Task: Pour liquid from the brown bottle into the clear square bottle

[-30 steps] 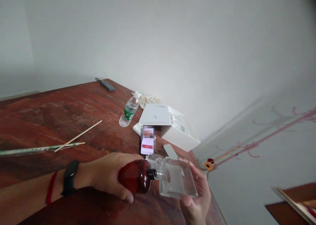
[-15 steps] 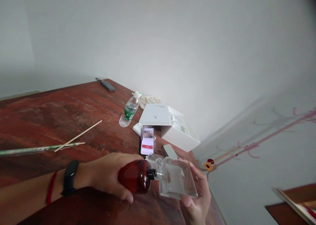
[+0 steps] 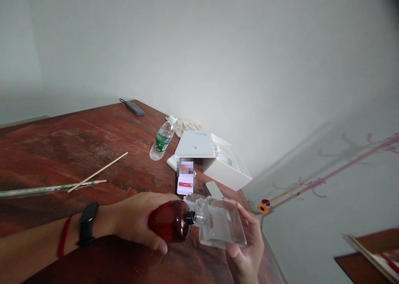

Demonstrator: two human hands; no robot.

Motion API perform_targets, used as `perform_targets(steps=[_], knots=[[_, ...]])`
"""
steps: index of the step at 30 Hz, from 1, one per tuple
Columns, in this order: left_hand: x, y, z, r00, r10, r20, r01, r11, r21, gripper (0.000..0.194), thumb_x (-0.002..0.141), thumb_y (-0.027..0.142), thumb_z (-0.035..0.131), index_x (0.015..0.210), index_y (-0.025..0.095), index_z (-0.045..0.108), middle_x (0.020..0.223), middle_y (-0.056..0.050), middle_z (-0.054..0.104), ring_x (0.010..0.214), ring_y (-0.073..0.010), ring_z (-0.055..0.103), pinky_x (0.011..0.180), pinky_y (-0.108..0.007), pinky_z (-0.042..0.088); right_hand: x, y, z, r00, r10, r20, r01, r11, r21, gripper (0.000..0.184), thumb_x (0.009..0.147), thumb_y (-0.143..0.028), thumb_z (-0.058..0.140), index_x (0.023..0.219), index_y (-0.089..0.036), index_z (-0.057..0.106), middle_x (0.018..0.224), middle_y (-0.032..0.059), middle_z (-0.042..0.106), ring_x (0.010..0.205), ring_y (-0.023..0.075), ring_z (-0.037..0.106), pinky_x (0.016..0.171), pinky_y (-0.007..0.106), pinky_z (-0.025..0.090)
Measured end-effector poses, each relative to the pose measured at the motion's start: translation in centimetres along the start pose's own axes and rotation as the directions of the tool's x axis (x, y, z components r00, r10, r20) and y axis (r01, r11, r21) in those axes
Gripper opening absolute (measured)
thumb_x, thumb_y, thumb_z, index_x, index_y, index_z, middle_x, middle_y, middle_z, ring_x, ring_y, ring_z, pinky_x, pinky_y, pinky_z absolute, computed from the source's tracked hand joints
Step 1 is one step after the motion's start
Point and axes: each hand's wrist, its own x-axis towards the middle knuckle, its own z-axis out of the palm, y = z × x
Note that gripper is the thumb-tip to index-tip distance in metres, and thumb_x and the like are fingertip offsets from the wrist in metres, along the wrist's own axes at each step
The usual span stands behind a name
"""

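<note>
Red-brown bottle [image 3: 170, 221], one, held sideways above the near part of the table, its black neck pointing at the neck of the clear square bottle [image 3: 221, 221]. State of the work: the necks are lined up, at least very close; contact cannot be told. No liquid is discernible in the clear one; the red-brown one's fill level is unreadable, so how much remains to be done cannot be judged.

Hands, two: the person's left hand [image 3: 134, 215] is wrapped round the red-brown bottle; the right hand [image 3: 249, 234] grips the clear one.

Surroundings, largest first:
- Wooden table [image 3: 56, 151], one.
- White open box [image 3: 229, 177], one.
- Capped water bottle [image 3: 161, 143], one, upright.
- Phone [image 3: 185, 189], one, screen lit.
- Dark grey device [image 3: 135, 108], one, looped cord.
- Thin bare stick [image 3: 106, 167], one, crossing a wrapped bundle; bundle contents uncountable.
</note>
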Motion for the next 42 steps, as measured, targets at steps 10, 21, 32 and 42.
perform_targets(steps=[10,21,32,42], knots=[[0.1,-0.1,0.1,1.000,0.009,-0.005,-0.009,1.000,-0.020,0.088,0.071,0.081,0.087,0.139,0.030,0.068,0.131,-0.004,0.077,0.118,-0.0366,0.074,0.099,-0.037,0.057,-0.5,0.6,0.5,0.996,0.079,-0.030,-0.074,0.990,0.120,0.082,0.067,-0.064,0.099,0.134,-0.026,0.070,0.132,0.0177,0.079,0.117,0.0432,0.079,0.092,0.059,0.066],[0.2,0.2,-0.4,0.998,-0.040,0.041,0.041,0.999,-0.027,0.092,0.071,0.083,0.086,0.143,0.029,0.066,0.136,-0.005,0.075,0.122,-0.0374,0.072,0.102,-0.037,0.057,-0.2,0.8,0.1,0.998,0.055,0.001,-0.055,0.997,0.057,0.083,0.069,-0.068,0.096,0.134,-0.024,0.068,0.130,0.0192,0.079,0.114,0.0424,0.080,0.090,0.055,0.067],[0.1,0.1,-0.2,0.998,-0.068,0.017,0.068,0.998,-0.001,0.091,0.073,0.080,0.088,0.145,0.029,0.065,0.138,-0.008,0.075,0.122,-0.0402,0.072,0.104,-0.039,0.056,0.6,1.1,0.7,0.994,0.104,0.032,-0.107,0.986,0.125,0.075,0.073,-0.063,0.095,0.132,-0.026,0.067,0.127,0.0159,0.081,0.111,0.0395,0.082,0.087,0.048,0.069],[-0.2,-0.1,0.0,0.992,-0.130,-0.004,0.130,0.991,0.025,0.087,0.073,0.058,0.095,0.147,0.029,0.060,0.139,-0.008,0.075,0.124,-0.0392,0.071,0.106,-0.042,0.054,0.8,0.7,1.7,0.987,0.159,0.009,-0.157,0.960,0.234,0.072,0.072,-0.058,0.098,0.131,-0.029,0.069,0.128,0.0129,0.081,0.109,0.0355,0.083,0.081,0.042,0.071]])
